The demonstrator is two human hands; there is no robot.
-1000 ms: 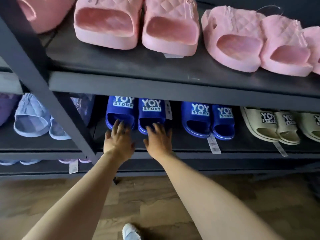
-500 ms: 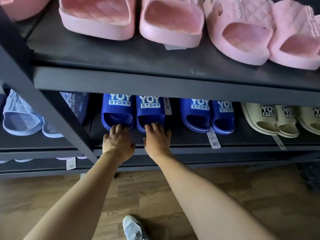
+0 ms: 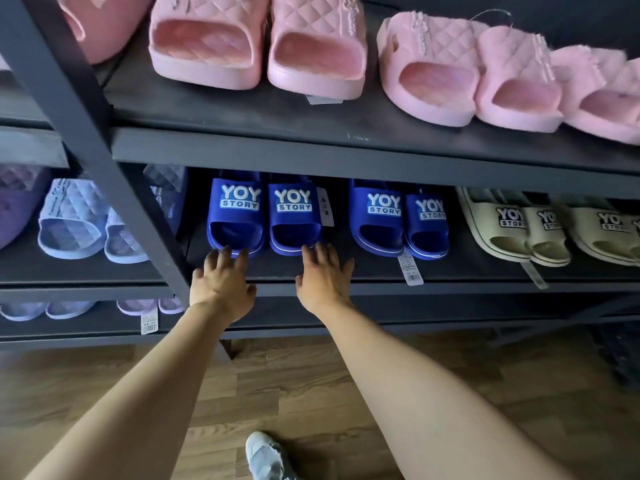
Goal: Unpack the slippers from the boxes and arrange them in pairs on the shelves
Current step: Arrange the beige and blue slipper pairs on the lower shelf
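Two flat hands, fingers spread, hold nothing. Fingertips of the left hand [image 3: 221,280] touch the heel of the left slipper [image 3: 235,216]. Fingertips of the right hand [image 3: 323,278] touch the right slipper [image 3: 294,216].

4 blue slippers [image 3: 294,216], 4 beige slippers [image 3: 502,230] (one cropped), at least 6 pink slippers [image 3: 207,39], lilac slippers [image 3: 69,220] too hidden to count.

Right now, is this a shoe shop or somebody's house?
Probably a shoe shop or stockroom: the dark shelves hold rows of paired pink slippers, blue slippers and cream slippers, several with barcode tags.
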